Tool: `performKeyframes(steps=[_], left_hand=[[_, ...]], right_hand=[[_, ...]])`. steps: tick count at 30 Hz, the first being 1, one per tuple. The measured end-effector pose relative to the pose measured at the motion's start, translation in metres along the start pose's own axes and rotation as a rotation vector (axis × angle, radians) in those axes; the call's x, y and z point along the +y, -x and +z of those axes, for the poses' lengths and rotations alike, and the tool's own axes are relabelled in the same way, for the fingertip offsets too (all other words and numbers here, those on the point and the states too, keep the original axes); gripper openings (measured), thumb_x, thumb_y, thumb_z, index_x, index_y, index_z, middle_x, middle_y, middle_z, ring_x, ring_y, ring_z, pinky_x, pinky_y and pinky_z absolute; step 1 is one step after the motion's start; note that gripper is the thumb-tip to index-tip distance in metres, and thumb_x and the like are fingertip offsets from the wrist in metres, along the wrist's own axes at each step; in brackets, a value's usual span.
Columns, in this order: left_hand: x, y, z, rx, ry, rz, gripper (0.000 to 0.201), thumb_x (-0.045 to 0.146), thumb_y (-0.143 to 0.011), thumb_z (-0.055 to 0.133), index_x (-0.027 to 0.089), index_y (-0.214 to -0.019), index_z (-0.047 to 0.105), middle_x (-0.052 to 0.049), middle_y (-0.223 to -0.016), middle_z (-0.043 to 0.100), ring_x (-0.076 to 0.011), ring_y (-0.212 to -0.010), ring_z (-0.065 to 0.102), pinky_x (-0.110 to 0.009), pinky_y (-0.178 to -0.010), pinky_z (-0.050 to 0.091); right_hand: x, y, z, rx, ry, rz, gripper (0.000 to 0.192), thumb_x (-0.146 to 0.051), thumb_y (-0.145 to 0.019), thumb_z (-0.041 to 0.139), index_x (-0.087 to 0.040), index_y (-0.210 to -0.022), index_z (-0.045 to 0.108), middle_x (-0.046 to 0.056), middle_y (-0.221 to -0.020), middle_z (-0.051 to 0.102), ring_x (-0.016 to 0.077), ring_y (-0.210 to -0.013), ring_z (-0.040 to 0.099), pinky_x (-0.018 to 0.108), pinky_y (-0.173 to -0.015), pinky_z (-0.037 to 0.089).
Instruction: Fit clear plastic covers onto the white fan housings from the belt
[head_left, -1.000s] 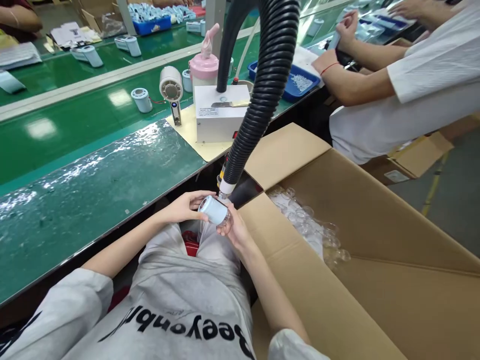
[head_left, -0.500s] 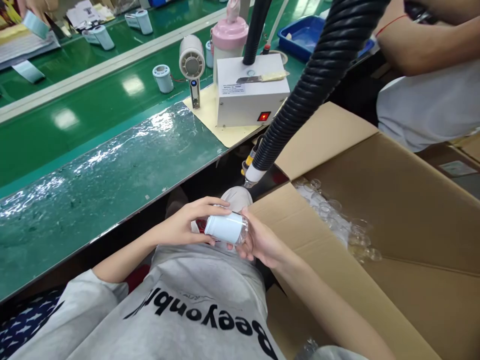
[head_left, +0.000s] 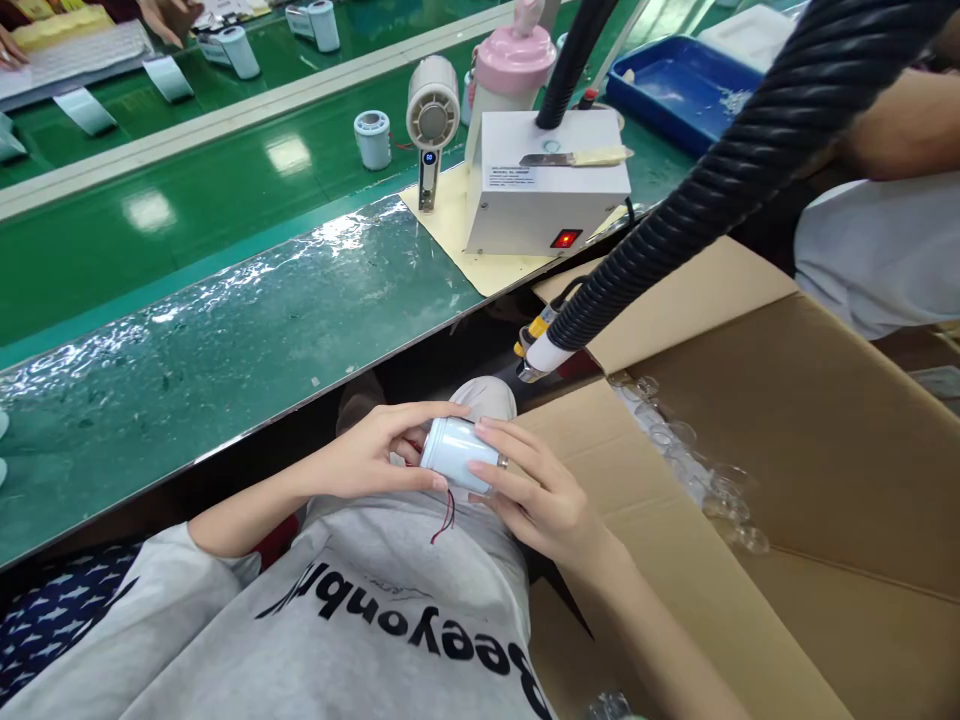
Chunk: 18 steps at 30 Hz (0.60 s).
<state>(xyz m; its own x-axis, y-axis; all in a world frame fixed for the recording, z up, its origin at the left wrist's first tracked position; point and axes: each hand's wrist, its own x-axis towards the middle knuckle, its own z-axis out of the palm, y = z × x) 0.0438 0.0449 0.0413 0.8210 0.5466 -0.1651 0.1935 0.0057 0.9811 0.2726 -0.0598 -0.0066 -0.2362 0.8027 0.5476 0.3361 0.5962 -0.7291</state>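
A pale blue cylindrical housing (head_left: 459, 452) lies on its side above my lap, held between both hands. My left hand (head_left: 390, 450) grips its left end, thumb below and fingers above. My right hand (head_left: 544, 490) curls round the right end, fingertips on the shell. Thin red and black wires (head_left: 448, 518) hang from the housing. A small shiny edge shows at its right end, and my right fingers partly hide that end.
A large cardboard box (head_left: 847, 440) holding clear plastic pieces (head_left: 697, 465) opens at my right. A black corrugated hose (head_left: 697, 210) slants down above it. On the bench stand a white machine (head_left: 547, 215), a handheld fan (head_left: 433, 120) and a pink-lidded bottle (head_left: 514, 65). Another person's hand (head_left: 171, 18) shows far left.
My right hand has turned from below the housing to over its right end. The clear plastic seen there earlier no longer shows. Wires now dangle below the housing. The view has shifted left.
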Motion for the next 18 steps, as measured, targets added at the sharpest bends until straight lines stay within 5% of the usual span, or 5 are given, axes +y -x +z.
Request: performKeyframes(steps=[6,14,18], left_hand=[[-0.004,0.0,-0.002,-0.082,0.083,0.091,0.077,0.023,-0.077,0.085,0.029,-0.148,0.056,-0.013,-0.145,0.062,-0.026,-0.119,0.068,-0.037,-0.096,0.06],[-0.02,0.0,0.001,-0.133,0.271,-0.148,0.089,0.023,-0.077,0.084,0.026,-0.156,0.044,-0.011,-0.127,0.074,-0.024,-0.106,0.074,-0.037,-0.095,0.059],[-0.032,-0.004,0.011,-0.104,0.332,-0.251,0.086,0.029,-0.077,0.082,0.023,-0.155,0.045,-0.01,-0.122,0.076,-0.0224,-0.098,0.074,-0.034,-0.088,0.06]], right_hand=[[-0.004,0.001,0.002,0.059,-0.421,0.439,0.049,-0.048,-0.092,0.074,-0.033,-0.138,0.066,0.009,-0.139,0.068,0.0308,-0.126,0.067,0.042,-0.095,0.064],[-0.006,0.002,0.004,0.076,-0.419,0.62,0.044,-0.051,-0.084,0.082,-0.036,-0.124,0.076,0.007,-0.138,0.069,0.0323,-0.123,0.068,0.042,-0.092,0.065],[-0.002,0.006,0.019,0.034,-0.472,0.724,0.06,-0.067,-0.084,0.074,-0.029,-0.13,0.073,0.01,-0.133,0.072,0.0322,-0.12,0.069,0.044,-0.099,0.059]])
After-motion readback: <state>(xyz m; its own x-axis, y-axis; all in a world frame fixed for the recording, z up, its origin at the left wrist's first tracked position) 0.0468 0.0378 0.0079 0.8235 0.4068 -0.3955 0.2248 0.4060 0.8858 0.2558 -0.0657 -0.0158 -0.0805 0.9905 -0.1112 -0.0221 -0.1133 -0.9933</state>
